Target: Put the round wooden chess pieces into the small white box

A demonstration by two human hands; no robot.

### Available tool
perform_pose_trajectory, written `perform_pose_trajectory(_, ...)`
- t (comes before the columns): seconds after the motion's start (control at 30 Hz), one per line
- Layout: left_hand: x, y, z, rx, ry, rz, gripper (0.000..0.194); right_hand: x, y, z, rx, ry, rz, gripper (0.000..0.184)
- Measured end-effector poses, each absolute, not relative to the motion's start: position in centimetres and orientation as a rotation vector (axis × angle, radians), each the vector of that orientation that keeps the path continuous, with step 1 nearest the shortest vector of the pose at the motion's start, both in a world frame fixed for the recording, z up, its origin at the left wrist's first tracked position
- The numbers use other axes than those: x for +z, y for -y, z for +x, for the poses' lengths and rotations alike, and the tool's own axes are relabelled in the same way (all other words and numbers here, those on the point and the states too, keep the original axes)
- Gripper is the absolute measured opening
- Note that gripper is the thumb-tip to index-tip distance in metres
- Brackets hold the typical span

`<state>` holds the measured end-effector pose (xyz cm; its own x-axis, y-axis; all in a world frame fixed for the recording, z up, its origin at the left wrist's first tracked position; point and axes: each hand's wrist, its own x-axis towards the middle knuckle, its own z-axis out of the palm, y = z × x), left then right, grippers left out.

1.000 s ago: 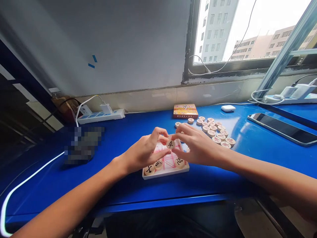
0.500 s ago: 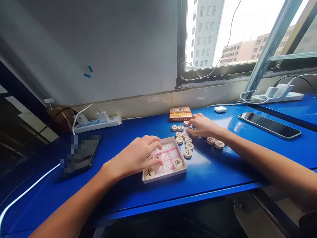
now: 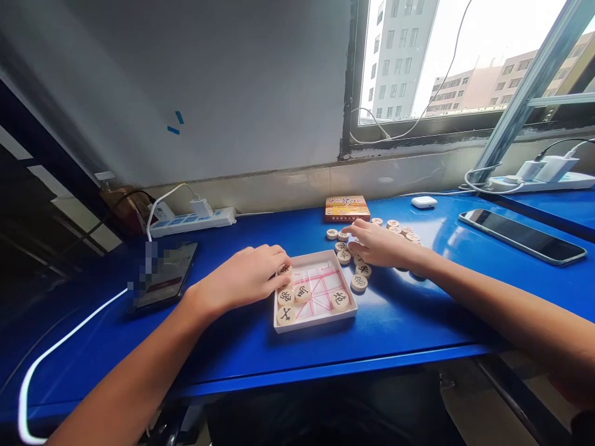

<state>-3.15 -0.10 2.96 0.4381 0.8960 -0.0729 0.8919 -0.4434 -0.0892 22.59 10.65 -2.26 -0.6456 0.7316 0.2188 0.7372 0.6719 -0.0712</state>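
My left hand point(image 3: 253, 272) is at the left wall of a shallow white box point(image 3: 316, 322), with thumb and fingers closed around a Chinese chess piece point(image 3: 285, 270) in its far left corner. Inside the box, a folded sheet with pink lines point(image 3: 320, 286) lies under several round wooden pieces with black characters, one black piece point(image 3: 339, 300) at the right. My right hand point(image 3: 379, 241) reaches over loose pieces beyond the box, thumb and forefinger apart. Its forefinger tip is by a black piece point(image 3: 343, 236); another piece point(image 3: 359, 283) lies nearer me. The hand hides some pieces.
A printed cardboard box point(image 3: 347, 209) stands by the wall. Red-marked pieces point(image 3: 393, 223) lie right of my hand. A white earbud case point(image 3: 424, 202), a phone point(image 3: 520, 235), a dark device point(image 3: 170, 272) and power strips point(image 3: 195, 222) with cables lie around the blue table point(image 3: 242, 353).
My left hand has drawn back to the box's left side, uncovering pieces inside, and closed on one in the corner. My right hand has shifted slightly among the loose pieces. The view has turned left.
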Motion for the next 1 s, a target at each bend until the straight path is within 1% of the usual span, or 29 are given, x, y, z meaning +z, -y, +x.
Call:
perform_pose_trajectory(0.1,2.9,0.1,-2.9,0.153,1.664,-2.616,0.023,-2.4,-10.2,22.2,-0.068,2.68,-1.097,0.035)
perform_pose_trajectory(0.23,2.8,0.1,-2.8,0.111,1.691,-2.596,0.02,-2.6,-9.9,22.0,-0.05,2.704,-1.019,0.042)
perform_pose_trajectory(0.37,2.7,-0.1,-3.0,0.096,1.662,-2.493,0.023,-2.8,-10.1,22.1,-0.01,2.702,-0.972,0.044)
perform_pose_trajectory(0.53,2.3,-0.3,-2.9,0.087,1.664,-2.482,0.026,-2.9,-10.1,22.1,-0.023,2.697,-0.952,0.043)
perform_pose_trajectory(0.73,1.8,-0.6,-2.1,-0.016,1.651,-2.519,0.021,-2.7,-9.7,21.8,-0.048,2.696,-0.973,0.032)
perform_pose_trajectory(0.87,1.6,-0.4,-1.5,-0.067,1.631,-2.542,0.017,-2.6,-9.6,21.8,-0.041,2.704,-0.971,0.033)
perform_pose_trajectory(1.0,1.6,0.0,-0.9,-0.001,1.655,-2.511,0.016,-2.5,-9.6,21.8,-0.056,2.7,-0.981,0.033)
